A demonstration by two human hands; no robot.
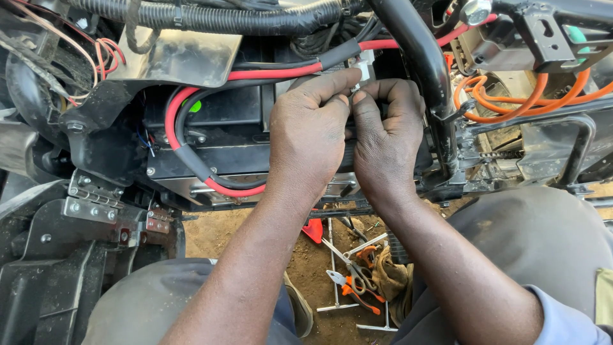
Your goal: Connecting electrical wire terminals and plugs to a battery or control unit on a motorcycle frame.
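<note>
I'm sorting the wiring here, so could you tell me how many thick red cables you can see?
2: one red cable loops down left of the left hand; another red cable runs along the top, behind the right hand. They may join out of sight.

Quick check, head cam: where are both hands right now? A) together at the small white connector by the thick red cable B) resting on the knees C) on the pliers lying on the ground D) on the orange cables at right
A: the left hand and right hand meet fingertip to fingertip at the white connector beside the red cable; the pliers lie untouched on the dirt below.
</note>
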